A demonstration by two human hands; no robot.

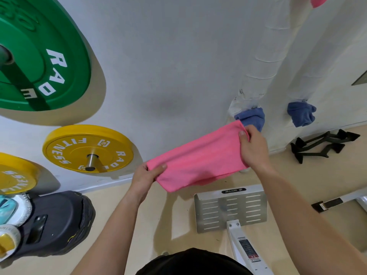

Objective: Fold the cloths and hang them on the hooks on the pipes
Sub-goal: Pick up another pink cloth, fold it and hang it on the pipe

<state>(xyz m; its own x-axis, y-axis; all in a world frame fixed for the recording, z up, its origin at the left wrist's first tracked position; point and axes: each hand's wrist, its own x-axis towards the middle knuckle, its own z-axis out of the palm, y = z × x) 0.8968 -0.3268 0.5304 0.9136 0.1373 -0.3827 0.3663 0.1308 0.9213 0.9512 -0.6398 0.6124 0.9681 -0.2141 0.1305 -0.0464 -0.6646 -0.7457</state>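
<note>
A pink cloth, folded into a long band, is stretched in the air between my hands. My left hand pinches its lower left end, thumb on top. My right hand grips its upper right end. Two white wrapped pipes run up the wall behind. A blue cloth hangs at the foot of the left pipe, just behind my right hand. A second blue cloth hangs on the right pipe. Another pink cloth shows at the top edge. The hooks themselves are hidden.
Green and yellow weight plates are mounted on the wall at left. A dark plate lies on the floor below them. A white metal foot plate of a machine sits under the cloth. Black handles lie by the wall at right.
</note>
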